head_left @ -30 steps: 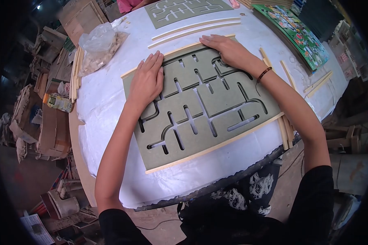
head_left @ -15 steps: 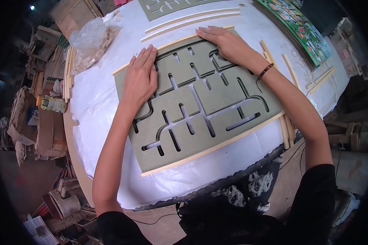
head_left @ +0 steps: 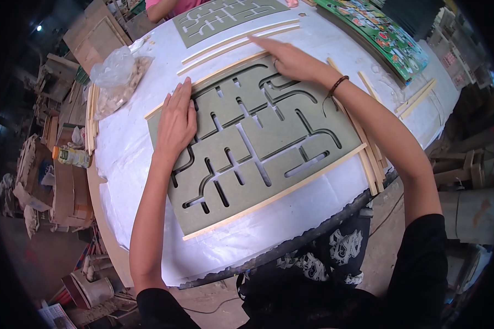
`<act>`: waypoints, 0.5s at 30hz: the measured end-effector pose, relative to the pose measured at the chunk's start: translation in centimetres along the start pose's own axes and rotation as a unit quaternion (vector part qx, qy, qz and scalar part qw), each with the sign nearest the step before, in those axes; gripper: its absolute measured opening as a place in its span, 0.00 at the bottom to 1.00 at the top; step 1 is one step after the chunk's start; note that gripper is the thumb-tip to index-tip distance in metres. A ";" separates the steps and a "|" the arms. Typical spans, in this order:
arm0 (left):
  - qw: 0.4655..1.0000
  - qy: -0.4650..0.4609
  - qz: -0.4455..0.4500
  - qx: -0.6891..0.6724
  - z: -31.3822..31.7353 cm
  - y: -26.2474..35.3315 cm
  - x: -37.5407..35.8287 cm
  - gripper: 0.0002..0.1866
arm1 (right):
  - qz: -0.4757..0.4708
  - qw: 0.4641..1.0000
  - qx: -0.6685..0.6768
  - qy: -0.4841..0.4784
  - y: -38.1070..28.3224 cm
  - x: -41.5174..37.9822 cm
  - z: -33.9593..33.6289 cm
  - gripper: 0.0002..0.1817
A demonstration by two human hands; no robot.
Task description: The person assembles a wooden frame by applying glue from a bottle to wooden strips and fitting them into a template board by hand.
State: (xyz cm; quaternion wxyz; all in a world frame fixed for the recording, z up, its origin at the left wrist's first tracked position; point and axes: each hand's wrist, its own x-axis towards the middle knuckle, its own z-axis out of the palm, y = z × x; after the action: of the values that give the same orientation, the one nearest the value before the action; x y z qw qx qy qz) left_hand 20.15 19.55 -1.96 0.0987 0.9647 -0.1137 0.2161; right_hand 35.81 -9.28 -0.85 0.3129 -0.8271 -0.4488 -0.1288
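Observation:
A grey-green board [head_left: 214,148] with branching slots cut through it lies flat on the white-covered table. One pale wooden strip [head_left: 274,192] runs along its near edge, another wooden strip [head_left: 225,68] along its far edge. My left hand [head_left: 177,122] rests flat on the board's left part, fingers together and reaching toward the far strip. At the far right corner is my right hand [head_left: 293,61], its index finger stretched out over the end of the far strip; its other fingers are partly hidden. Neither hand shows anything held.
Loose wooden strips [head_left: 241,34] lie beyond the board, and more strips [head_left: 370,172] at its right. A second slotted board [head_left: 195,34] is at the back, near a person in a pink sleeve [head_left: 178,6]. Colourful printed boards [head_left: 373,38] are stacked far right; a plastic bag [head_left: 115,77] sits left.
The view has shifted, so the board appears lower and further left. My right hand has lifted somewhat and its index finger is extended. A person's pink sleeve and arm now show at the back.

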 end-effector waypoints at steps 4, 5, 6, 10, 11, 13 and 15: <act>0.999 0.000 0.016 0.038 -0.4 0.4 0.0 0.26 | 0.021 0.999 -0.018 0.025 2.5 -1.0 -3.8 0.40; 0.998 0.004 0.027 0.054 -0.4 0.7 0.4 0.26 | 0.046 0.999 -0.013 0.008 2.9 -1.8 -4.8 0.41; 0.998 0.008 0.040 0.056 -0.2 1.0 1.1 0.25 | 0.053 0.998 -0.024 0.006 3.5 -2.4 -5.3 0.41; 0.997 -0.017 0.077 0.008 0.7 3.7 4.4 0.25 | 0.054 0.996 -0.071 0.002 5.2 -4.5 -4.7 0.41; 0.996 -0.031 0.084 -0.017 1.2 4.5 5.6 0.26 | 0.047 0.995 -0.084 0.005 5.0 -4.6 -4.5 0.41; 0.993 -0.038 0.107 -0.022 2.7 5.8 7.5 0.26 | 0.053 0.994 -0.100 -0.008 4.4 -4.4 -4.0 0.41; 0.992 -0.036 0.121 -0.024 4.1 7.1 8.8 0.26 | 0.038 0.991 -0.131 -0.009 4.6 -4.3 -3.5 0.40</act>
State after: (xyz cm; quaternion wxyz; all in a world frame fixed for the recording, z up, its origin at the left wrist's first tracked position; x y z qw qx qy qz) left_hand 27.65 10.28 -0.72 0.0911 0.9484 -0.2378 0.1887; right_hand 37.43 -16.16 -2.12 0.2030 -0.8786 -0.3987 -0.1670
